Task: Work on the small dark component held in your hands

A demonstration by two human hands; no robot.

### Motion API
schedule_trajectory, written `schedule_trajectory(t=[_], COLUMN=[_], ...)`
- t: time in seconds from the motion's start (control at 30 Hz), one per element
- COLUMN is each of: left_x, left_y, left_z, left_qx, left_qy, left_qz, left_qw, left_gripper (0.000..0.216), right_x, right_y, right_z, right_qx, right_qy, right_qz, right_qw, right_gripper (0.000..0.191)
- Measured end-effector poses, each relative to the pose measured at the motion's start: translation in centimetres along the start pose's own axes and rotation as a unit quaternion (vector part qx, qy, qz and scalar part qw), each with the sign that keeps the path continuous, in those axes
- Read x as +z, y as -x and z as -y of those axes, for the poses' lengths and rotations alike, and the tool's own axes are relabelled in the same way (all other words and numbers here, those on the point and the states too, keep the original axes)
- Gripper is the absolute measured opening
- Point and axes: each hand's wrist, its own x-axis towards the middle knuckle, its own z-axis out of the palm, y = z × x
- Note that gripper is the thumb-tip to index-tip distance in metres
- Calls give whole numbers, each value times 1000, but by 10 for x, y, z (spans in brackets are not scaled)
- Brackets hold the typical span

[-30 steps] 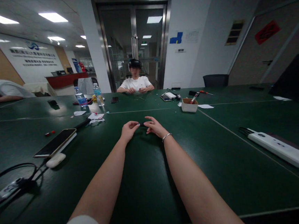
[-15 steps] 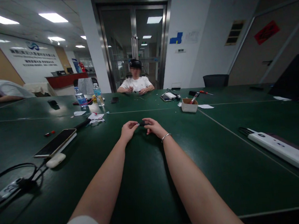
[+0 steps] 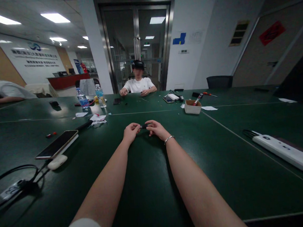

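Above the green table [image 3: 149,184], a small dark object with a lighter left end [image 3: 143,126] spans the gap between my hands; its kind is too small to tell. My left hand [image 3: 131,132] pinches its light end between thumb and fingertips. At the dark end, my right hand [image 3: 156,129] closes thumb and fingers on it, with a silver bracelet on that wrist. The fingers partly cover both ends.
On the left lie a phone [image 3: 57,143], a white earbud-case-like item [image 3: 57,162] and black cables. Two water bottles [image 3: 100,96] stand farther back. A small box [image 3: 192,108] and a white power strip [image 3: 287,149] are rightward. Opposite sits a co-worker [image 3: 139,84].
My hands stay nearly in place, with the right fingers drawn slightly closer around the dark object. Across the table, one of the co-worker's hands has moved outward to the left.
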Motion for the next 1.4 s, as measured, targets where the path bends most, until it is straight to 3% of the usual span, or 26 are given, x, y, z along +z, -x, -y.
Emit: schedule_trajectory(t=[0.37, 0.57, 0.63, 0.73, 0.87, 1.1, 1.4], left_x=[0, 1, 0, -1, 1, 4, 7], left_y=[-1, 4, 7, 9, 6, 1, -3], left_z=[-5, -9, -13, -15, -13, -17, -10], left_qx=[-74, -39, -2, 6, -38, -105, -101], left_qy=[-37, 29, 30, 24, 5, -20, -90], left_qz=[-6, 22, 39, 60, 32, -29, -48], left_qw=[997, 999, 999, 998, 999, 994, 990], left_gripper=[41, 35, 43, 36, 29, 37, 37], right_x=[0, 0, 0, -1, 0, 3, 2], right_y=[1, 1, 1, 1, 2, 3, 5], right_z=[0, 0, 0, 1, 2, 3, 6], right_qx=[-10, -3, 3, 9, 7, -1, -5], right_qy=[5, -8, -14, -24, -20, -11, -13], right_qz=[20, 7, 3, -2, 3, 1, 13], right_qw=[1000, 1000, 1000, 1000, 1000, 1000, 1000], right_gripper=[36, 33, 32, 31, 33, 36, 34])
